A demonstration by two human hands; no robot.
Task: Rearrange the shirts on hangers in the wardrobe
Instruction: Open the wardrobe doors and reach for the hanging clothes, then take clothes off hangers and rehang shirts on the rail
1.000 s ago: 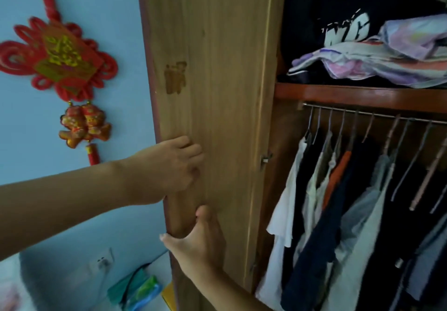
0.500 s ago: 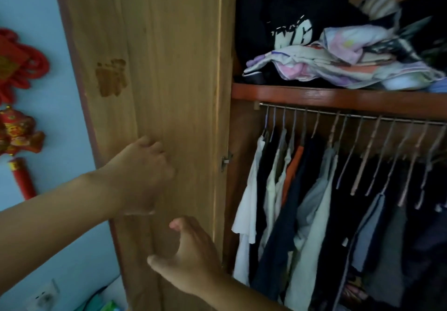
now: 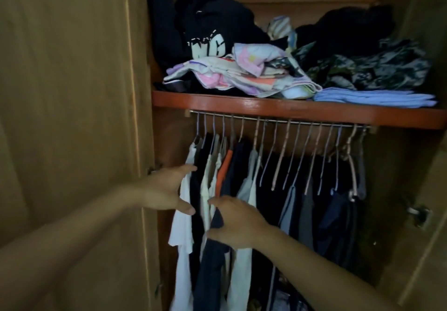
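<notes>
Both hands are inside the wardrobe at the left end of the hanging row. Left hand [image 3: 167, 191], at 8 o'clock from frame centre, is spread open, fingers apart, its thumb and fingertips against the white shirt [image 3: 183, 233] that hangs first on the rail; it grips nothing. Right hand [image 3: 235, 223], at 6 o'clock, is loosely curled with its fingers resting on the navy shirt [image 3: 212, 272]; whether it pinches the cloth cannot be told.

Shirts on hangers hang from the metal rail [image 3: 278, 121] under the red-brown shelf [image 3: 290, 110]. Between the two hands hang a dark garment, a cream shirt [image 3: 205, 190] and an orange shirt [image 3: 223, 170], packed touching one another. At 3 o'clock further dark and grey garments crowd the rail, several hangers [image 3: 278, 160] showing bare above them.

Wardrobe door [image 3: 72, 117] stands open at 9 o'clock, just beside the left forearm. On the shelf at 12 o'clock lie piled clothes [image 3: 242, 76], with folded blue cloth [image 3: 375, 98] at 2 o'clock.
</notes>
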